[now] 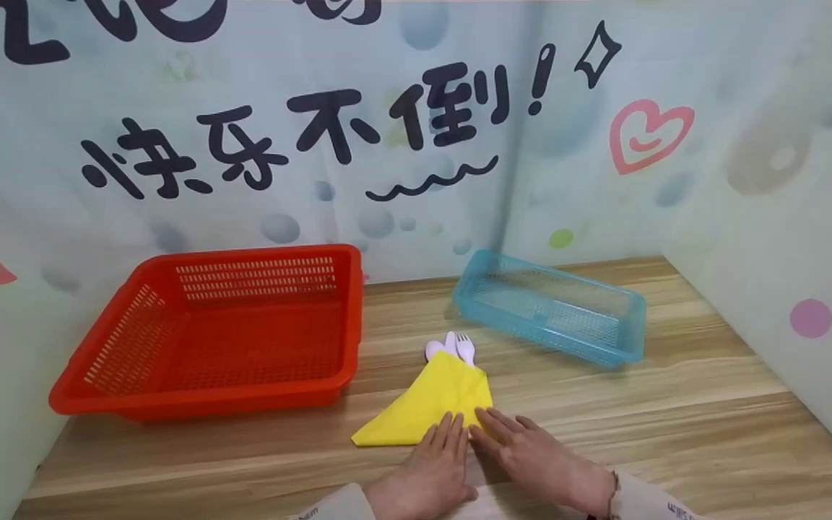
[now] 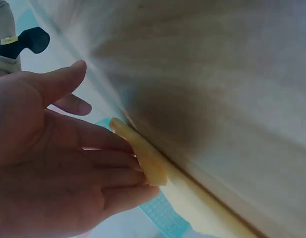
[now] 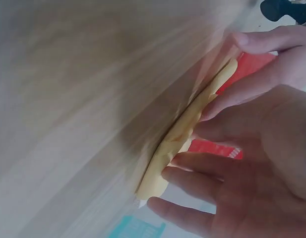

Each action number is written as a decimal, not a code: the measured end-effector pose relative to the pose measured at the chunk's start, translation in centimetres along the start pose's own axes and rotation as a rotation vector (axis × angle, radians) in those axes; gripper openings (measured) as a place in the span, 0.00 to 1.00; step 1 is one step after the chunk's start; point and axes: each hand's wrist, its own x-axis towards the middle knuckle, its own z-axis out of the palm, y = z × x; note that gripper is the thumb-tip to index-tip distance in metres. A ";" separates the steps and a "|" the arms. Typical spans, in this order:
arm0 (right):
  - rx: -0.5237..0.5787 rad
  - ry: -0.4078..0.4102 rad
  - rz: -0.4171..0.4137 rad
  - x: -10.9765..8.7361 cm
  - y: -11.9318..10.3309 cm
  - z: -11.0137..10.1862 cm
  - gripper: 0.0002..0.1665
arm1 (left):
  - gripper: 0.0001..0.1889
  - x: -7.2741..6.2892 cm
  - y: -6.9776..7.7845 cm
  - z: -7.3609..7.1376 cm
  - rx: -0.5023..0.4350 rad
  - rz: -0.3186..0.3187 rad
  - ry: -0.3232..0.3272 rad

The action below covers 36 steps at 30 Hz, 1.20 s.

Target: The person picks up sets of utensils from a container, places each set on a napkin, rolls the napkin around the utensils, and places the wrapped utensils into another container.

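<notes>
A yellow napkin (image 1: 427, 404), folded to a rough triangle, lies on the wooden table in the head view. From its far edge stick out the heads of a pale spoon (image 1: 434, 349), a knife (image 1: 451, 341) and a fork (image 1: 465, 348); their handles are hidden inside the folds. My left hand (image 1: 439, 462) rests its straight fingertips on the napkin's near edge. Beside it, my right hand (image 1: 528, 455) touches the near right corner with extended fingers. Both wrist views show the napkin's edge (image 2: 153, 163) under the fingertips, with neither hand curled round it.
A large red basket (image 1: 206, 401) stands at the left of the table (image 1: 690, 404). Behind and to the right sits a smaller blue basket (image 1: 553, 336). A printed cloth (image 1: 416, 217) hangs behind, and a pale side wall (image 1: 784, 253) borders the right.
</notes>
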 end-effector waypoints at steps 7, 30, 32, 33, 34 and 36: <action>-0.051 -0.062 0.023 -0.6 -0.9 0.4 0.33 | 0.41 0.5 0.0 0.4 -0.069 -0.040 -0.047; 0.170 -0.082 0.042 0.3 0.3 0.2 0.27 | 0.49 0.1 -0.2 0.1 -0.151 -0.147 -0.033; 0.165 -0.079 0.037 0.3 0.3 0.3 0.27 | 0.49 0.2 -0.2 0.0 -0.154 -0.162 -0.048; 0.169 -0.076 0.035 0.4 0.3 0.3 0.27 | 0.49 0.2 -0.3 0.0 -0.157 -0.167 -0.057; 0.174 -0.074 0.037 0.4 0.3 0.3 0.27 | 0.49 0.3 -0.3 -0.1 -0.163 -0.175 -0.068; 0.197 -0.067 0.042 0.5 0.3 0.3 0.27 | 0.49 0.3 -0.4 -0.2 -0.172 -0.181 -0.089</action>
